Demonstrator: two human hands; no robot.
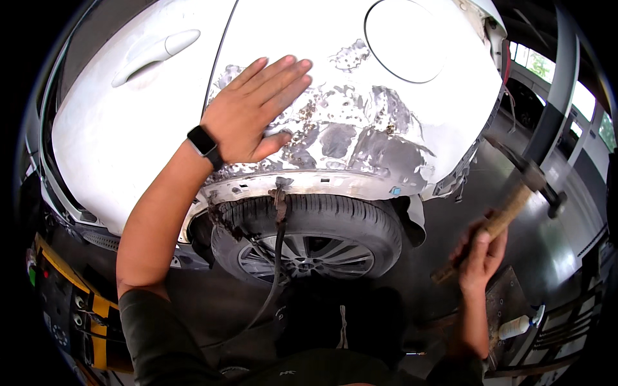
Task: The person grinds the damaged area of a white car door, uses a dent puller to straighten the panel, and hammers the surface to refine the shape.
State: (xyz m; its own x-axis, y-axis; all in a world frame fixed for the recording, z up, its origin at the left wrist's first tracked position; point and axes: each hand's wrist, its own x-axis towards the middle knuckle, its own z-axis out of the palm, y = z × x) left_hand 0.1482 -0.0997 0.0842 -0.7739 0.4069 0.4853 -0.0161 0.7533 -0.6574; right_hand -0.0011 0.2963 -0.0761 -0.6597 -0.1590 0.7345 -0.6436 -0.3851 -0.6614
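My left hand (248,112) lies flat against the white car's rear side panel (290,32), fingers stretched toward the upper right. A dark watch (203,141) is on that wrist. Under and beside the palm, the panel's paint is worn down to a patchy grey, scarred area (338,138) with small brownish spots. Off to the right, away from the car, my right hand (483,251) grips the wooden handle of a hammer (515,201). The hammer's metal head is raised at the upper end, with one pointed side and one blunt face.
Below the wheel arch is the car's wheel (306,241). A clamp (280,199) with a cable hangs from the arch lip. A yellow and black machine (84,302) stands at lower left. At lower right are a spray bottle (514,328) and a dark rack (566,338).
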